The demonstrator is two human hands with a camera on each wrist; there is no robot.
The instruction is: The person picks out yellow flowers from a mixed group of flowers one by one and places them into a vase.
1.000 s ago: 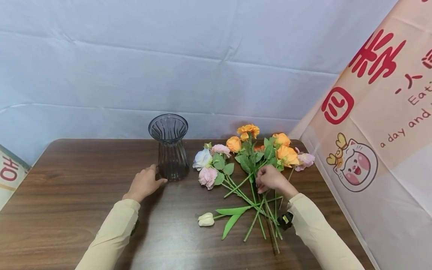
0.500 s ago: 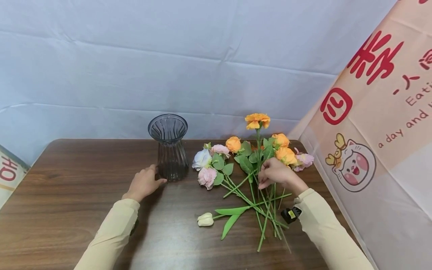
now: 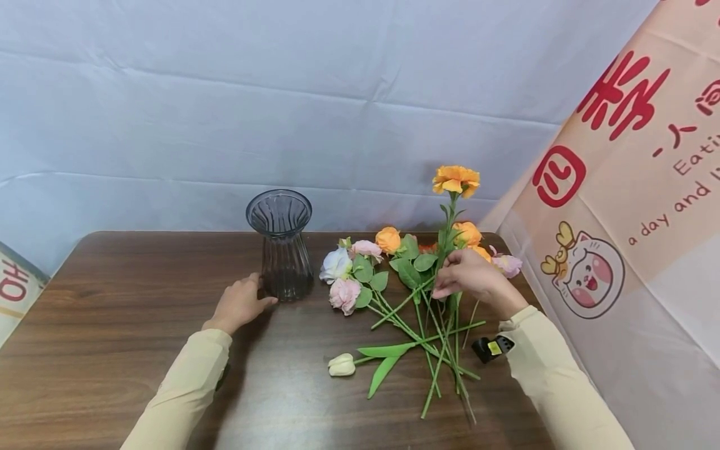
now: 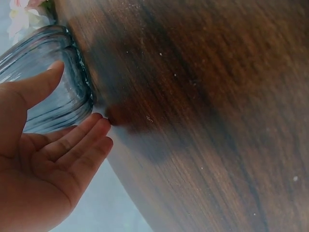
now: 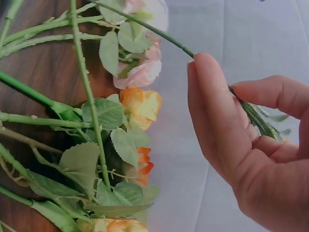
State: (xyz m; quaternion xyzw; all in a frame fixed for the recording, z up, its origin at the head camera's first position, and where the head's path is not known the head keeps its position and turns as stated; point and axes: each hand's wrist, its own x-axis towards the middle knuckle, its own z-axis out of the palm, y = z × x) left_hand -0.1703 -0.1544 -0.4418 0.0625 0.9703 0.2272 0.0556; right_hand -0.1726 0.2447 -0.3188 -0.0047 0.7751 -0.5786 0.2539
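Note:
In the head view, my left hand [image 3: 240,305] is at the lower left of a ribbed smoky glass vase [image 3: 287,265] that stands upright on the table. The left wrist view shows its fingers nearly straight beside the glass [image 4: 58,99], with the thumb overlapping it. My right hand [image 3: 469,277] pinches the green stem [image 5: 149,28] of an orange carnation [image 3: 457,180] between thumb and fingers. The bloom stands upright above the pile of flowers. Part of the stem is hidden by the hand.
Pink and pale blue roses [image 3: 345,295], orange roses [image 3: 388,240] and a purple flower [image 3: 509,265] lie on the brown table [image 3: 129,312] with crossed stems. A white tulip [image 3: 341,365] lies nearer the front. A white cloth [image 3: 185,125] hangs behind.
My right hand has drawn the orange carnation up and to the right, out from among the other blooms. Some stems have shifted. The left hand and the vase have stayed put.

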